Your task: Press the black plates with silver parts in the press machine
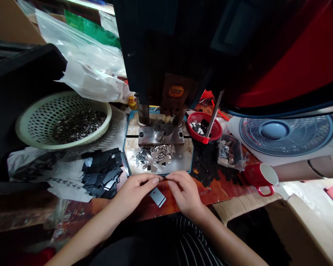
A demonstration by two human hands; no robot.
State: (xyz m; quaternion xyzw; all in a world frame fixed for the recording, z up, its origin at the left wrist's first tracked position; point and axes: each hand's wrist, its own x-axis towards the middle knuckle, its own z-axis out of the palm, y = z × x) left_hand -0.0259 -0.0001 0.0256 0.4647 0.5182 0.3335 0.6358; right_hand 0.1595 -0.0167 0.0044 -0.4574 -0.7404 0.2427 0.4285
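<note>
My left hand (142,185) and my right hand (184,191) meet at the front edge of the press bed, fingertips nearly touching. Both are closed in a pinch around something small and dark, mostly hidden by the fingers. Just below them a flat grey metal plate (157,197) lies on the red-brown table. Beyond my fingers, small shiny metal pieces (163,152) are heaped on the bed in front of the steel die block (161,133). A pile of dark flat metal plates (103,173) spreads out left of the bed.
The dark press body (166,44) rises over the die. At left stands a pale green basket (30,123) of small metal bits. To the right are a red basket (204,138), a clear plastic box (240,162), a red mug (254,176) and a fan (283,133).
</note>
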